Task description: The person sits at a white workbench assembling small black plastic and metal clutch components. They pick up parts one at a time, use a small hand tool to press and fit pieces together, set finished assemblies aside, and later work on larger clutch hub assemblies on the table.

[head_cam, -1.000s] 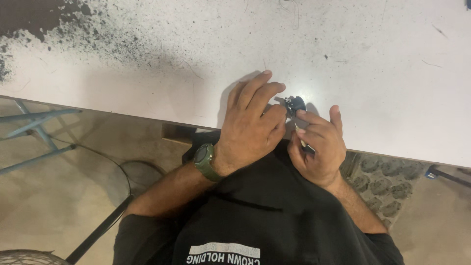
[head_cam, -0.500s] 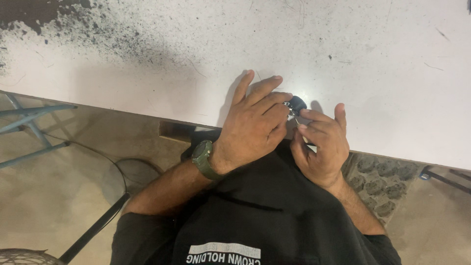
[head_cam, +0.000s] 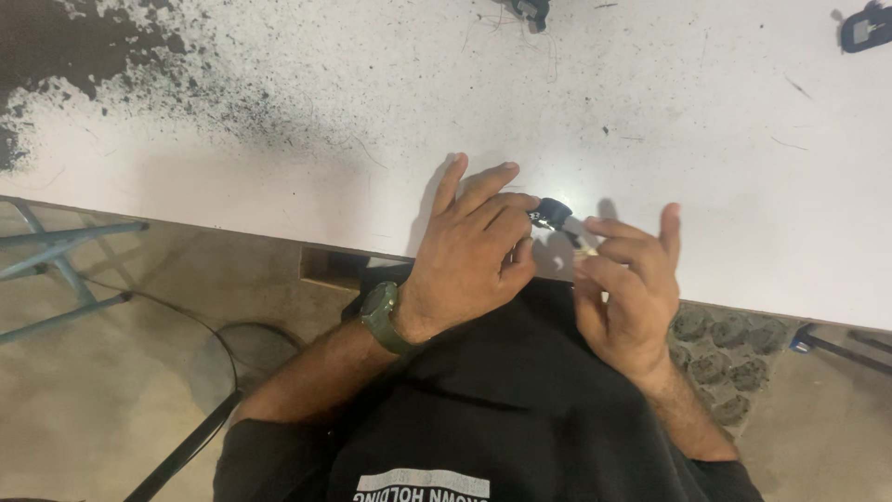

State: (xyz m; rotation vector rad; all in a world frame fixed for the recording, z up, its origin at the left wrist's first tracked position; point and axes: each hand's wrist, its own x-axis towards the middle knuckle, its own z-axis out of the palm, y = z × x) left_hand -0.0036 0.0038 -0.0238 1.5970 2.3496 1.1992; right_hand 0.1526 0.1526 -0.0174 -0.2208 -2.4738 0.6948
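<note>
1. A broad white worktable [head_cam: 706,121] fills the upper part of the head view, its far left corner worn to a dark, speckled patch [head_cam: 56,56].
2. Below the table edge lies a tan concrete floor [head_cam: 111,400], with a pale blue metal frame [head_cam: 56,251] at the left and a dark cable [head_cam: 186,446] running across it.
3. The person's black shirt [head_cam: 483,409] takes up the lower middle.
4. The left hand [head_cam: 469,256], with a green wristwatch [head_cam: 379,316] on its wrist, sits over the table edge; its index and middle fingertips pinch a small black round part [head_cam: 554,213], the other fingers spread loosely.
5. The right hand [head_cam: 627,293] is just beside it, fingers half curled; its fingertips meet a thin pale piece [head_cam: 585,249] next to the black part. Whether they clamp it I cannot tell.
6. The small black round part lies between both hands, right above the tabletop near its front edge.
7. Two small dark objects [head_cam: 869,28] rest at the far edge, well apart from the hands.
</note>
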